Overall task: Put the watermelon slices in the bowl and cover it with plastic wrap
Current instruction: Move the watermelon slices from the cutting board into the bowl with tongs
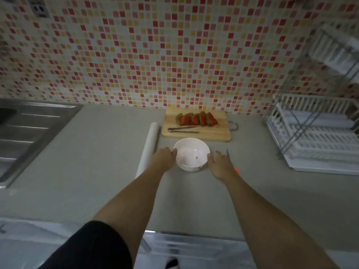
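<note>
Kitchen counter, contents listed near to far.

1. Two bare forearms are reaching out over the grey counter (97, 171); a dark sleeve is showing on the left arm.
2. Left hand (164, 157): fingers loosely spread, tips touching the left rim of the bowl. Right hand (220, 164): open, fingers fanned, lying just beside the right wall. Neither is gripping anything.
3. Bowl (191, 154): white, upright, sitting between the hands, holding only a few red flecks.
4. Knife (228, 156): thin blade lying just right of the right hand, an orange handle peeking out beneath the wrist.
5. Plastic wrap (148, 146): white roll lying left of the bowl, unopened.
6. Cutting board (217, 133): wooden, beyond the bowl, carrying metal tongs (183, 129) and the watermelon slices (196, 119), standing in a row.
7. Sink far left, dish rack (314, 136) far right.

Step in hand, as judged: the bowl is being positioned; no slice is loaded yet. Next is calling for the tongs or fingers to be taken to the slices.

Writing or brands: none legible.
</note>
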A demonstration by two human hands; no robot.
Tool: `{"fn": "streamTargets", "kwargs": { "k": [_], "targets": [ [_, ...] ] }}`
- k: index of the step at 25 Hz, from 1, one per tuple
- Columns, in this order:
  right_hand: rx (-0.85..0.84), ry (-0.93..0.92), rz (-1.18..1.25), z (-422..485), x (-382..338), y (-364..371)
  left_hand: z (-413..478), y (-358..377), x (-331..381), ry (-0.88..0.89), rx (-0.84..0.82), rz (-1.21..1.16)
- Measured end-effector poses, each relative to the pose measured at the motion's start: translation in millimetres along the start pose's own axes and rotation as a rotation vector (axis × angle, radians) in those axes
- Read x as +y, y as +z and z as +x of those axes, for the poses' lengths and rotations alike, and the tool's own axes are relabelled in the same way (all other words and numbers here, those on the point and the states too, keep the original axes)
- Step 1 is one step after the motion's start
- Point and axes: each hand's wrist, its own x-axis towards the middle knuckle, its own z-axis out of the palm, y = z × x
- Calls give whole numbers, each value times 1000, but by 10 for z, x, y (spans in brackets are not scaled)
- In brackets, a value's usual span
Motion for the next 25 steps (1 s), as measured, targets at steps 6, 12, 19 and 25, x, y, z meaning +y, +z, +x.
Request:
{"fn": "streamTargets", "kwargs": {
  "k": [6, 12, 19, 25],
  "targets": [
    [84, 100, 226, 450, -20, 324, 457, 250, 9, -27, -9, -110],
    [94, 195, 528, 495, -28, 520, 542, 407, -98, 26, 6, -167],
    [66, 219, 572, 588, 77, 587, 578, 375, -118, 91, -12, -206],
    [103, 231, 586, 904, 55, 431, 934, 327, 41, 101, -57, -177]
  ]
}}
